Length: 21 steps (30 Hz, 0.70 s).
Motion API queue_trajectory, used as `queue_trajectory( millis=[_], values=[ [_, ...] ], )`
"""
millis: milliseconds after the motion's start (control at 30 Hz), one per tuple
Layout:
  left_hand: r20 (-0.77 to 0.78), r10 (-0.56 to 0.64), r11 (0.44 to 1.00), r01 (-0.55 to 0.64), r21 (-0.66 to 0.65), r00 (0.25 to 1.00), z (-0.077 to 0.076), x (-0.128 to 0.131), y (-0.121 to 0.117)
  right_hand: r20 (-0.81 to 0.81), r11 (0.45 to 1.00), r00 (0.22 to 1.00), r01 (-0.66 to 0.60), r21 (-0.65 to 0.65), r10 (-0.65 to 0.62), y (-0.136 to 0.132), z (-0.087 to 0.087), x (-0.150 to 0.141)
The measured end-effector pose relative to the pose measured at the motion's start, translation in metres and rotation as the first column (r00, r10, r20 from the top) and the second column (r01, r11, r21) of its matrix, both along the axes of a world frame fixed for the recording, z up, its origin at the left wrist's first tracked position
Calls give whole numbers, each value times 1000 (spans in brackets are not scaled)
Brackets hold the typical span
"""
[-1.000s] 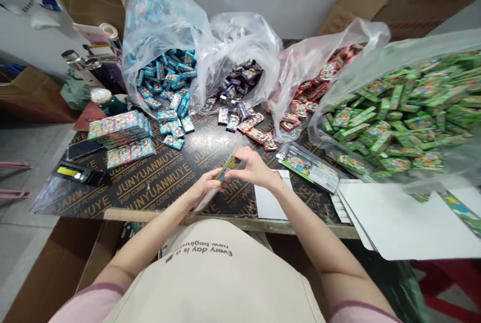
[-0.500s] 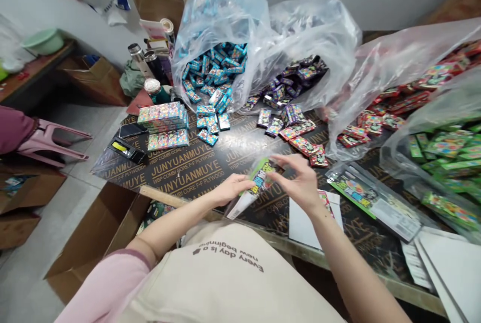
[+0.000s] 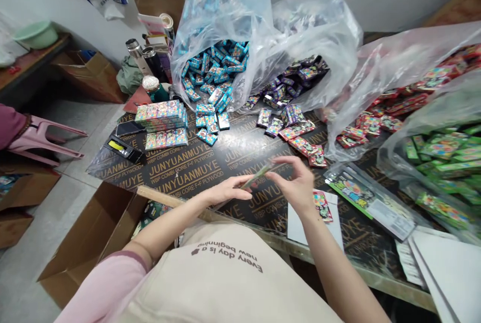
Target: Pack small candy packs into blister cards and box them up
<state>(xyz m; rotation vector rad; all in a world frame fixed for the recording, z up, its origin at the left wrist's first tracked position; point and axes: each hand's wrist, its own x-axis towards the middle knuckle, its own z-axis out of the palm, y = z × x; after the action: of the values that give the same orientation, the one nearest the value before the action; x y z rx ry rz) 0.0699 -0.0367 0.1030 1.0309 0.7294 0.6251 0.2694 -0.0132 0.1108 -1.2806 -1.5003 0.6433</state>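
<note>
Over the front of the table, a printed plastic pouch [image 3: 257, 176] is tilted so that I see it nearly edge-on. My left hand [image 3: 227, 189] is closed on its near left end, thumb and fingers pressed together. My right hand [image 3: 295, 185] pinches the far right end between thumb and forefinger. Whether anything is inside the pouch cannot be made out. Below my right wrist, a red candy packet [image 3: 322, 206] lies on a white card [image 3: 300, 225]. Right of that hand lies another printed pouch [image 3: 370, 203], flat on the table.
Large clear bags hold blue boxes [image 3: 214, 70], purple boxes [image 3: 300, 73], red packets [image 3: 406, 102] and green packets [image 3: 443, 152]. Stacked colourful boxes [image 3: 161, 115] stand at the left by a tape cutter [image 3: 122, 148]. An open carton [image 3: 90, 238] sits below the table edge; white cards [image 3: 447, 268] lie at right.
The pouch has turned from showing its printed face to nearly edge-on. Both hands still hold it, and the red packet on the white card shows more fully.
</note>
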Motion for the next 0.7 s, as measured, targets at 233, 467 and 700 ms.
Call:
queue_trajectory(
  millis=[233,467,700],
  values=[
    [65,8,999,-5,-41,998,-4,-1,-5,203,884,861,-448,-134,467,4,15,8],
    [-108,-31,997,38,61,994,0,-1,2,115,810,811,-539,-232,573,6,20,17],
    [-148,-15,990,35,136,989,9,8,7,86,906,909,-391,-161,407,10,19,5]
  ],
)
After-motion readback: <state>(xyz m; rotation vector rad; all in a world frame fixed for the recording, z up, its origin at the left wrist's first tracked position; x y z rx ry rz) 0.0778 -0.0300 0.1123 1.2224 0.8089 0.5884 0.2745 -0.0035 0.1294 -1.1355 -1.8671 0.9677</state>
